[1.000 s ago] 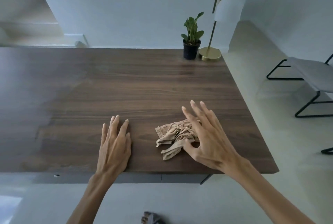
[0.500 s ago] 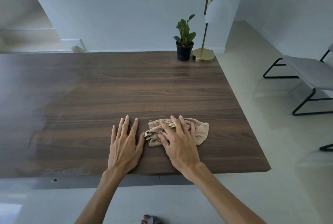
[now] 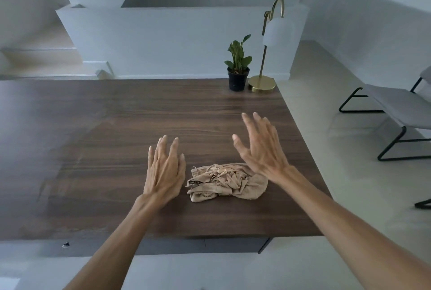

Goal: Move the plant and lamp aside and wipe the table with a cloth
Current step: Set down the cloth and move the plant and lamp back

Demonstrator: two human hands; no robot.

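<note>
Both hands over the dark wood tabletop [image 3: 116,126], neither holding anything. Left hand [image 3: 163,170]: fingers straight and spread, grip wide, just left of the cloth [image 3: 227,182]; can't tell if the palm touches the wood. Right hand [image 3: 261,147]: raised above the cloth's right end, fingers extended, thumb out, grip wide. Cloth is a crumpled beige heap (small dark label on its left edge) lying near the front edge. Plant [image 3: 238,68] in a black pot and brass lamp [image 3: 268,56] with white shade stand side by side at the far right corner. Grey chair [image 3: 396,107] on the floor to the right.
</note>
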